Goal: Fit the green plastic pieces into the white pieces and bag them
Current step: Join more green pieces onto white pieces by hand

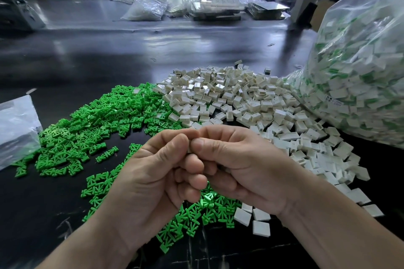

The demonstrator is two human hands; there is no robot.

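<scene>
Right in the middle we see a small pale piece (189, 151), only a sliver of it, pinched between the thumbs and forefingers of both hands. The left hand (153, 177) and right hand (247, 166) meet knuckle to knuckle above the dark tabletop (109, 54), fingers curled tight. Whether a green part sits in that piece, we cannot tell. Under and left of the hands spreads the heap of green pieces (98, 120). Touching its right edge, the heap of white pieces (240, 98) runs down the right side. Against that heap leans a big clear bag (360, 67) stuffed with white-and-green parts. A smaller clear bag (15, 129) lies at the left edge, just beside the green.
</scene>
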